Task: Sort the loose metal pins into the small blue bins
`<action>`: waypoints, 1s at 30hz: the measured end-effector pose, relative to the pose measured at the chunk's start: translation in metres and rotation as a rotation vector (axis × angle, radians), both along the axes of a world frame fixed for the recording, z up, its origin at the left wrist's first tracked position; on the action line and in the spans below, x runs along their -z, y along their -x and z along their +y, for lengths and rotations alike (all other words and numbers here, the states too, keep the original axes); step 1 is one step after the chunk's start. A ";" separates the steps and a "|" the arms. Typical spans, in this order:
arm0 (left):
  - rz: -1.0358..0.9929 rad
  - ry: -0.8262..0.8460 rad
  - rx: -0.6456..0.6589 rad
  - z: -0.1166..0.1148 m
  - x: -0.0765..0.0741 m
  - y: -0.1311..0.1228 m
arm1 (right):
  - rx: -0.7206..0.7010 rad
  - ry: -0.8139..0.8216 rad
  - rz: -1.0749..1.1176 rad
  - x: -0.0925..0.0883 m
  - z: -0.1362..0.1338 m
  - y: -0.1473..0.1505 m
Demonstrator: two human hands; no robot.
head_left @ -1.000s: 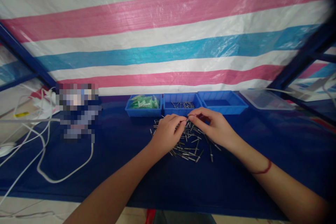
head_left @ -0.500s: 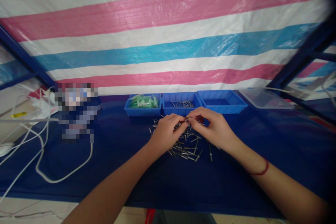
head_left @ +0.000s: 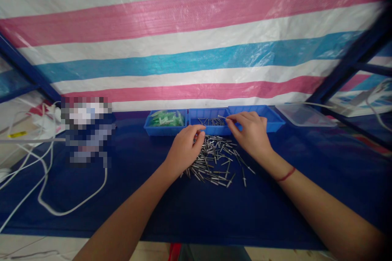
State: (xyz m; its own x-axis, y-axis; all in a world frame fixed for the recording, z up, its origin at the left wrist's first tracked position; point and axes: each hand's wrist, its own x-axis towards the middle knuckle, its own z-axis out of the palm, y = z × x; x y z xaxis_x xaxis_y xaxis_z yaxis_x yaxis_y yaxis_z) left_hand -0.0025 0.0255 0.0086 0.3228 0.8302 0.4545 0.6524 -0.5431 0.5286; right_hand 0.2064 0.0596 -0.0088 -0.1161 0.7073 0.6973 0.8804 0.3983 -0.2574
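Observation:
A pile of small metal pins (head_left: 214, 161) lies on the blue cloth. My left hand (head_left: 183, 149) rests curled at the pile's left edge, fingertips pinched together; what they hold is too small to make out. My right hand (head_left: 249, 132) is raised over the front rim of the middle blue tray (head_left: 194, 122), pinching one thin metal pin (head_left: 222, 117) between thumb and forefinger. That tray holds several pins. A red thread circles my right wrist.
A left blue tray (head_left: 149, 128) holds green plastic parts, and a right blue tray (head_left: 274, 120) stands beside the middle one. A clear plastic lid (head_left: 303, 116) lies at the far right. White cables (head_left: 45, 195) loop on the left. A striped tarp hangs behind.
My hands were joined over the pile; now they have parted. My right hand has moved up and right to the middle tray with a pin. My left hand has dropped slightly to the pile.

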 end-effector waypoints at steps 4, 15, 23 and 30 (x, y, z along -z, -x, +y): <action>0.276 -0.030 0.160 -0.004 0.005 -0.002 | 0.053 -0.018 -0.077 0.000 -0.004 0.002; 0.600 -0.169 0.238 -0.019 0.013 -0.023 | -0.139 0.062 0.033 -0.009 -0.026 0.010; 0.647 -0.163 0.182 -0.019 0.012 -0.026 | -0.203 0.124 0.064 -0.009 -0.031 0.014; 0.646 -0.148 0.139 -0.021 0.012 -0.028 | -0.249 0.120 0.069 -0.009 -0.030 0.014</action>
